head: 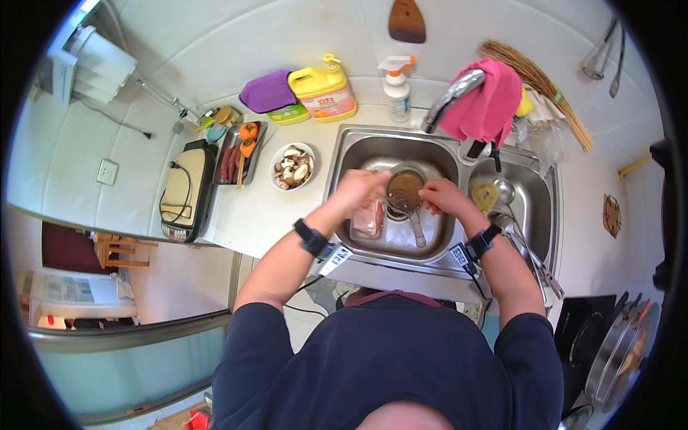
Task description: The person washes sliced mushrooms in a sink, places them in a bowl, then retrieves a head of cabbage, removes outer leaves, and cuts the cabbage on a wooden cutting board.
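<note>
Both hands are over the left basin of a stainless-steel sink (395, 257). My left hand (365, 188) is motion-blurred above the left rim of a round handled vessel (406, 188), and its fingers cannot be made out clearly. Brownish liquid or wet matter fills the vessel, whose handle (418, 231) points toward me. My right hand (445, 196) is at the vessel's right rim with fingers bent together; whether something small is pinched there is unclear. Below my left hand, a clear plastic pack of raw meat (367, 220) lies in the basin.
A bowl of cut mushrooms (293, 167) and a tray (219, 174) with persimmons and sausages stand left of the sink, beside an electric griddle (185, 188). A pink cloth (484, 102) hangs over the faucet (454, 97). Ladles (504, 191) lie in the right basin.
</note>
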A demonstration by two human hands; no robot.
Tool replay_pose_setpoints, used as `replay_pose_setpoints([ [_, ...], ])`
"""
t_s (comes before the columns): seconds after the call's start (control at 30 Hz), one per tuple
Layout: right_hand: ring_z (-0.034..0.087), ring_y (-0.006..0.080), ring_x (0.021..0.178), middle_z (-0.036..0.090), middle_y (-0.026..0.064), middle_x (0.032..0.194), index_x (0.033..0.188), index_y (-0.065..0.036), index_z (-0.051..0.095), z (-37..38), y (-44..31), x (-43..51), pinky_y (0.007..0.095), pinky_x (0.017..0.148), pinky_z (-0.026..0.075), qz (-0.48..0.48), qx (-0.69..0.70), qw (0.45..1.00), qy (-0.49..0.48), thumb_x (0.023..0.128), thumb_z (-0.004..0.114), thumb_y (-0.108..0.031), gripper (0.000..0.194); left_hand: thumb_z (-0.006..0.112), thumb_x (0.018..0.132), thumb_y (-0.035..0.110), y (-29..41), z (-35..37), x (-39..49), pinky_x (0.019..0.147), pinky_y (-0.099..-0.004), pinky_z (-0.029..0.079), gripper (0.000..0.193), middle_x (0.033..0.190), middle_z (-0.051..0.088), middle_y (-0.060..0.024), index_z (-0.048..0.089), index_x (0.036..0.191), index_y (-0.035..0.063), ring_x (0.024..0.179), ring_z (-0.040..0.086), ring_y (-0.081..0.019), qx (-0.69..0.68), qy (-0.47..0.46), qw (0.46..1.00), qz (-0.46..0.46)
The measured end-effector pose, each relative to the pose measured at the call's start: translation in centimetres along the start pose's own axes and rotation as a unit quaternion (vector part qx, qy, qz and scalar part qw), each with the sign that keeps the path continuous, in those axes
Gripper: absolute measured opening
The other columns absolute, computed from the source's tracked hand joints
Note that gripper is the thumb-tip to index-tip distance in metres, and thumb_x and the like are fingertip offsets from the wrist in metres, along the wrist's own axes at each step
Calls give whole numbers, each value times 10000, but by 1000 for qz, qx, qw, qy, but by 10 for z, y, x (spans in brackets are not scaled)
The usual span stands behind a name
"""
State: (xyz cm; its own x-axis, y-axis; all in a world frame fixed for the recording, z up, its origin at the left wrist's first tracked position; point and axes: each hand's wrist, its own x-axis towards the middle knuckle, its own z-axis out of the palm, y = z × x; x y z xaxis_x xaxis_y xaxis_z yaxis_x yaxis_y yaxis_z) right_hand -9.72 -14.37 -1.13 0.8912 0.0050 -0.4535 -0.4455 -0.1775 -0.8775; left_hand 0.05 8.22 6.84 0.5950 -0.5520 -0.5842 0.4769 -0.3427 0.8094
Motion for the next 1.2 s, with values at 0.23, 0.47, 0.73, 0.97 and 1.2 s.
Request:
replay_pose_setpoints([
  [0.23, 575, 129, 495, 611, 48, 644, 805, -26, 613, -7, 19, -6, 254, 450, 461, 36, -25, 999, 7, 879, 584, -230, 219, 665, 868, 344, -28, 33, 20, 372, -230, 271, 378, 515, 476, 18, 567, 630, 68, 400, 365, -66, 60, -18, 998, -10],
  [0.47, 600, 141, 550, 624, 64, 697, 846, -19, 614, -5, 48, 9, 280, 471, 490, 91, -8, 996, -18, 873, 587, -232, 217, 586, 860, 485, -14, -91, 35, 627, -384, 492, 499, 677, 646, -146, 663, 812, -5, 632, 627, -281, 356, 254, 881, 179],
  [0.73, 625, 264, 632, 629, 147, 789, 979, 70, 600, 24, 125, 54, 379, 488, 515, 218, -93, 971, 21, 792, 684, -307, 429, 568, 847, 516, -32, -227, 50, 970, -387, 402, 636, 1279, 473, -239, 523, 1258, 34, 1169, 482, -360, 412, 334, 827, 188],
  [0.97, 639, 305, 704, 655, 139, 772, 869, 53, 665, 48, 156, 63, 424, 608, 514, 194, -221, 956, -12, 758, 720, -331, 403, 644, 838, 413, -75, -244, 78, 1093, -418, 280, 715, 1429, 323, -270, 395, 1396, 43, 1318, 325, -409, 463, 276, 816, 209],
  [1.2, 587, 210, 577, 602, 78, 658, 724, -39, 611, 54, 159, 94, 356, 522, 479, 322, 49, 945, -40, 762, 718, -278, 265, 611, 873, 406, -45, -234, 47, 1109, -419, 261, 678, 1512, 188, -224, 385, 1409, 58, 1385, 215, -392, 474, 239, 822, 206],
])
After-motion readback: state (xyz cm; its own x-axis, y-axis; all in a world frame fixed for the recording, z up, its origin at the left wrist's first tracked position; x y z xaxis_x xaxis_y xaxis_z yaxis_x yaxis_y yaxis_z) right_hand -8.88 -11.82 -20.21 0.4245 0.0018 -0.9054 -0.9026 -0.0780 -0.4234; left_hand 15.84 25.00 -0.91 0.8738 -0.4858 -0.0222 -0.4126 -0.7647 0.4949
